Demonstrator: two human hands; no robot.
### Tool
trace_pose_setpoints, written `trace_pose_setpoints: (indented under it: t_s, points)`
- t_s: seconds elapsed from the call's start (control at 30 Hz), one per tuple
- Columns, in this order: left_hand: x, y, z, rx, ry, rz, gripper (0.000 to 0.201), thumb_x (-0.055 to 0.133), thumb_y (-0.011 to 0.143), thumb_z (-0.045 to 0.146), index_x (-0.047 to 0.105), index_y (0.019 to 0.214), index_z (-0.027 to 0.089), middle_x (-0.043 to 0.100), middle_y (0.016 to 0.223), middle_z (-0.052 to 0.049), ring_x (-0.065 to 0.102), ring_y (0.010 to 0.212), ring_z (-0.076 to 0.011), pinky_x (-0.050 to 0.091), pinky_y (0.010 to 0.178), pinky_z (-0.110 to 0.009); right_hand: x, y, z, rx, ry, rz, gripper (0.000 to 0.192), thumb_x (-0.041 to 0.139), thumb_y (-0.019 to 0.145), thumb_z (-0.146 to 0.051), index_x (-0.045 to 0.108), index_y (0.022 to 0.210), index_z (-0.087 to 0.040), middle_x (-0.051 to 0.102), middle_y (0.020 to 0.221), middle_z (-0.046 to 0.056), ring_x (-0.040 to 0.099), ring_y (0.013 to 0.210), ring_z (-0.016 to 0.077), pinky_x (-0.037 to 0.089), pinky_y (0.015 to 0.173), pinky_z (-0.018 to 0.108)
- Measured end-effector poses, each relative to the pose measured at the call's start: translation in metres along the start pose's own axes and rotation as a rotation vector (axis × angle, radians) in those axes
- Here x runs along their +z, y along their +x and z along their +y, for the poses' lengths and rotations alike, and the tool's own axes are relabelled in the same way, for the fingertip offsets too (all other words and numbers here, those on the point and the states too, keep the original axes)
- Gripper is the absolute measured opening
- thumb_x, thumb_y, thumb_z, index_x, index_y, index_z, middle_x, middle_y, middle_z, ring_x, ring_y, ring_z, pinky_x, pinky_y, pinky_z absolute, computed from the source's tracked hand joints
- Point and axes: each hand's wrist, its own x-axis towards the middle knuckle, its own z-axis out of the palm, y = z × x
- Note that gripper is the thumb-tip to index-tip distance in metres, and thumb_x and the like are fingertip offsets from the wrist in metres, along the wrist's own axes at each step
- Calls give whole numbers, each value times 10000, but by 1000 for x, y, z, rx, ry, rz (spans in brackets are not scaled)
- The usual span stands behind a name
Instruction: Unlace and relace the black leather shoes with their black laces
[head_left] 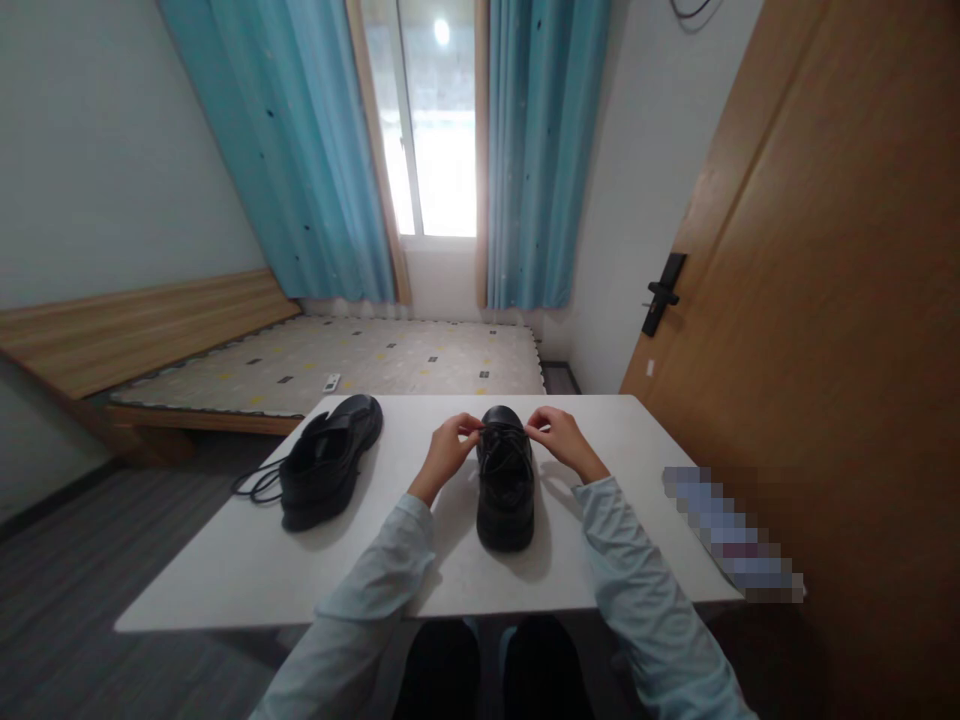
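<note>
Laces point(253, 484) trail loose off the table point(225, 560) edge from the shoe point(330, 462) to the left of the centre shoe point(505, 480) — that one lies untouched, its lacing seemingly undone. The centre shoe stands with its toe pointing away from the person. Left hand point(448, 447), at its left side near the toe end, pinches a lace end; right hand point(556, 436), at its right side, pinches the other end — both pulled outward across the top. By my reading the lacing here is in progress, not yet knotted; whether eyelets remain is too small to tell. Beyond the centre shoe, a bed point(337, 362) and curtains point(300, 150).
</note>
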Motion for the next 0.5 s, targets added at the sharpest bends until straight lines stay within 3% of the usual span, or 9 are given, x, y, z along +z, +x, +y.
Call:
trace_pose_setpoints:
  t_s: [0.17, 0.33, 0.5]
  points:
    - [-3, -5, 17, 148, 36, 49, 210, 552, 770, 201, 659, 950, 200, 591, 1005, -62, 593, 870, -158, 530, 681, -263, -4, -1, -11, -58, 99, 33, 45, 606, 754, -192, 625, 754, -151, 615, 822, 38, 574, 688, 122, 470, 613, 234]
    - [-2, -7, 22, 211, 129, 10, 176, 612, 784, 325, 692, 891, 210, 583, 922, -55, 564, 898, -178, 492, 731, -277, -1, -1, -13, -107, 70, 35, 133, 654, 769, -293, 653, 755, -161, 593, 790, 32, 524, 657, 117, 448, 618, 244]
    - [-1, -5, 19, 186, 160, 8, 147, 642, 767, 321, 671, 844, 199, 619, 867, -32, 564, 769, -150, 472, 708, -271, 7, 1, -7, -41, 99, -44, 240, 643, 779, -384, 621, 719, -153, 582, 685, 10, 526, 633, 124, 428, 594, 247]
